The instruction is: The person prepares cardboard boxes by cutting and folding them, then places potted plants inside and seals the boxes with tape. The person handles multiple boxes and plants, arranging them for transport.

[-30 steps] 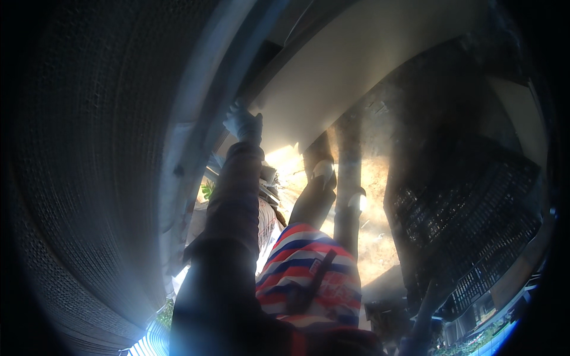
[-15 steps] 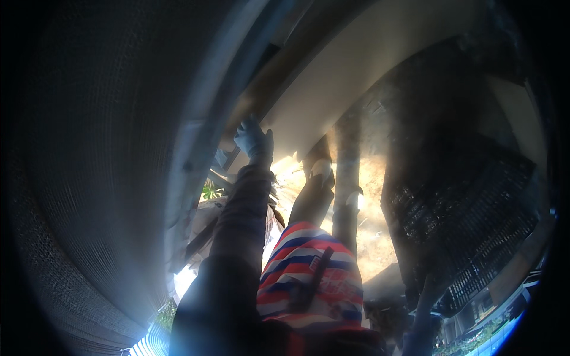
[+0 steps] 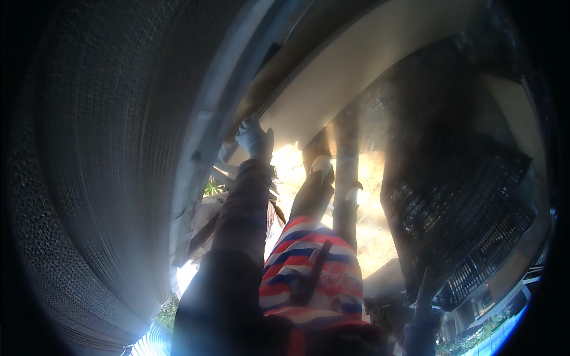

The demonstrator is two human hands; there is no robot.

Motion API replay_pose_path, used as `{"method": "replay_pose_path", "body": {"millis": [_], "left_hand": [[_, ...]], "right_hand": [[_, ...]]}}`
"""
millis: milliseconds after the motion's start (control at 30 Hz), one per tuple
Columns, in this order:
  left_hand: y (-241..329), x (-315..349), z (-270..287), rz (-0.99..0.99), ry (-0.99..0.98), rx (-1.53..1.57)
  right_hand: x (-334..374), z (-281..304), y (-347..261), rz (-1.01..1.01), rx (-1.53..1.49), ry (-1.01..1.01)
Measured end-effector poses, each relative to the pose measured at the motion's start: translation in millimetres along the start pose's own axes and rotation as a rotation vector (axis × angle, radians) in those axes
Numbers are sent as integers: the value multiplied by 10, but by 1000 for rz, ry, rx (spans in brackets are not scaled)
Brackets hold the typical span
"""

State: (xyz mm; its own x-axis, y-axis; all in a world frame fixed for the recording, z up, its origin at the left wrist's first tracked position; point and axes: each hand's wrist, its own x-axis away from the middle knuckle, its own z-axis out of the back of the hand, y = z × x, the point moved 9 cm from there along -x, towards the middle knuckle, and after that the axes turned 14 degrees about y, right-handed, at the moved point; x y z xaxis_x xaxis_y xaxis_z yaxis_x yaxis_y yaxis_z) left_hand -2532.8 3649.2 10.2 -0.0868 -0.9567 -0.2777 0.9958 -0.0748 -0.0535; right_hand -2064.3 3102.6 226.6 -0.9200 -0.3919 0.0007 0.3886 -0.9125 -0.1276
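Observation:
My left hand (image 3: 255,139), in a pale blue-grey glove, reaches up and forward. Its fingers are curled at the lower edge of a long pale board (image 3: 332,71), beside a dark rail. My right hand (image 3: 425,291) seems to be the dim greyish shape low on the right, next to a dark slatted crate (image 3: 469,231). Shadow hides its fingers. Between my arms hangs a red, white and blue striped apron (image 3: 314,267) over my front.
A large dark ribbed sheet (image 3: 101,178) curves along the left, edged by a grey-blue frame (image 3: 205,136). My shoes (image 3: 321,166) stand on sunlit ground (image 3: 374,225). Some green leaves (image 3: 212,187) show past my left sleeve.
My left hand keeps its place at the board's edge. The view has shifted slightly, and the ribbed sheet and crate look a little brighter and sharper.

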Motion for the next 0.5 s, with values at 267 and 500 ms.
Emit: {"method": "replay_pose_path", "body": {"millis": [267,500], "left_hand": [[-35,-168,-145,90,-225,27],[114,134,-481,159,-710,303]], "right_hand": [[-25,39,-81,0,-28,-14],[-107,14,-249,26,-46,1]]}}
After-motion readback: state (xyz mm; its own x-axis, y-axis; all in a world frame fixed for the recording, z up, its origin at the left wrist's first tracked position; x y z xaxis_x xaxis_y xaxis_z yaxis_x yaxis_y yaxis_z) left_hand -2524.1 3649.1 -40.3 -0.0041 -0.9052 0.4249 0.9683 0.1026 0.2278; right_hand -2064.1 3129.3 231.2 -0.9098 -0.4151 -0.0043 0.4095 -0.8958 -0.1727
